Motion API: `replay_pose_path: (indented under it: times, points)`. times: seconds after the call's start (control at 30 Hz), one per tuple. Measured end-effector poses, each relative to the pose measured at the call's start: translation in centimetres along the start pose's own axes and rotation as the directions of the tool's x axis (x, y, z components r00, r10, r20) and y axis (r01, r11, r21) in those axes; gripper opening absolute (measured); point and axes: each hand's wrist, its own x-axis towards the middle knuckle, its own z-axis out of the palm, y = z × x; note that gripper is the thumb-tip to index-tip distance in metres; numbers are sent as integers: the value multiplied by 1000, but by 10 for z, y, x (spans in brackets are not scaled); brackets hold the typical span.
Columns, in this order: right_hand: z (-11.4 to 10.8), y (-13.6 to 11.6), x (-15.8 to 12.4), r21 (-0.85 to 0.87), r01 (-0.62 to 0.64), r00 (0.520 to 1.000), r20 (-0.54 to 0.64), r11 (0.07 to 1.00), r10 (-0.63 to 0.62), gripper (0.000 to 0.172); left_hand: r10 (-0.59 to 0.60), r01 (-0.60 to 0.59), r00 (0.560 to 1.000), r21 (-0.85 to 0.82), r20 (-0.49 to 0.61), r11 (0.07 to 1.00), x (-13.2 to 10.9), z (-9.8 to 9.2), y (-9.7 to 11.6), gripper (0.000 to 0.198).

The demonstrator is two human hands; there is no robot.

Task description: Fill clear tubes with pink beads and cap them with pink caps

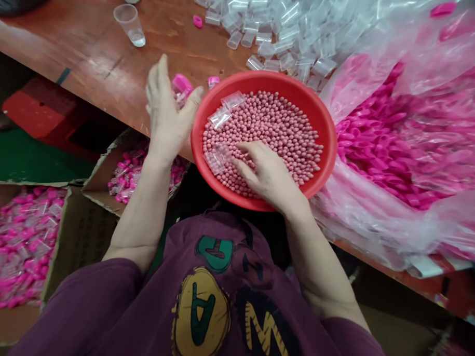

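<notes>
A red bowl (pixel 329 150) of small pink beads (pixel 270 119) stands at the table's front edge. Inside it, my right hand (pixel 268 176) is low over the beads, fingers bent slightly and apart, nothing visible between them. Clear plastic tubes (pixel 218 157) lie on the beads just left of its fingertips, with more at the bowl's upper left. Left of the bowl, my left hand (pixel 165 110) is raised with fingers stretched and thumb spread. Clear containers with pink caps (pixel 182 85) show beyond its thumb, partly hidden; whether it touches them I cannot tell.
Loose clear tubes (pixel 282 24) are heaped behind the bowl. A plastic bag of pink caps (pixel 379 141) lies to the right. A clear cup (pixel 129 24) stands at the back left. Below the table edge, cardboard boxes (pixel 83 230) hold pink-capped containers (pixel 23 243).
</notes>
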Motion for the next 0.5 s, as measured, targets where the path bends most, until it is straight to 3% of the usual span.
replay_pose_path:
  times: [0.03, 0.1, 0.17, 0.2, 0.33, 0.4, 0.5]
  points:
    - [3, -7, 6, -62, -14, 998, 53, 998, 17, 38, 50, -46, 998, 90, -42, 995, 2, -2, -5, 72]
    - [9, -15, 15, -164, -24, 991, 126, 986, 45, 38, 201, -192, 979, 188, -32, 963, -4, 0, -9, 47]
    - [12, -14, 19, -192, -26, 988, 146, 981, 54, 34, 315, -341, 935, 166, 162, 925, -20, 6, -6, 18]
    - [11, -10, 19, -176, -33, 989, 135, 984, 58, 32, 336, -385, 903, 156, 268, 910, -29, 9, -2, 14]
    - [-1, 7, 7, -12, -146, 989, 6, 989, 146, 34, 264, -465, 773, 230, 577, 855, -49, 21, 12, 26]
    - [-6, 10, 0, 25, -172, 985, 12, 985, 172, 37, 215, -493, 734, 288, 644, 821, -50, 28, 16, 29]
    - [-4, 8, -3, -56, -166, 982, 80, 984, 171, 38, 180, -506, 700, 302, 691, 808, -48, 39, 20, 32]
